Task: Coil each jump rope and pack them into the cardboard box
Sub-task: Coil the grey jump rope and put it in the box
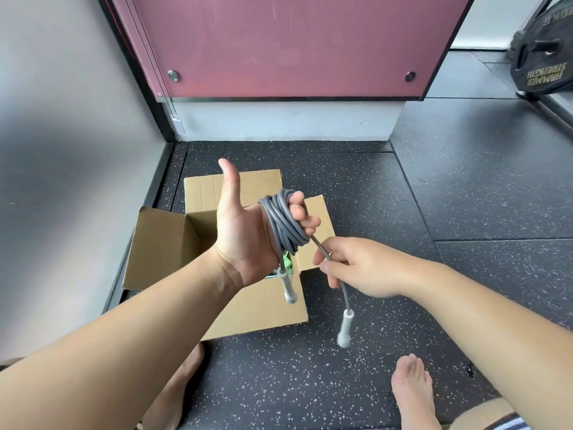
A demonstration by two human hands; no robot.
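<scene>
Speckled black rubber floor [465,197], pink panel [291,45] on the wall ahead, weight plate [541,62] leaning far right. Cardboard box [248,311] sits open on the floor in front of me, flaps out; something green [287,262] just visible inside, can't tell what.

My left hand [245,240] is raised palm-up over the box, thumb pointing away from me. Grey jump rope [283,223] is coiled in several loops around its fingers [305,217], which curl onto the coil: left grip clamped on the rope. Coil's long axis runs roughly away-to-near along the hand. One grey handle [287,286] hangs from the near end of the coil, pointing down, over the box's right edge.

My right hand [362,268] is just right of the coil, grip pinched on the rope's free tail. Tail runs diagonally from coil down-right through that hand. Second handle [344,328] dangles below it, near vertical, above the floor, clear of the box.
</scene>
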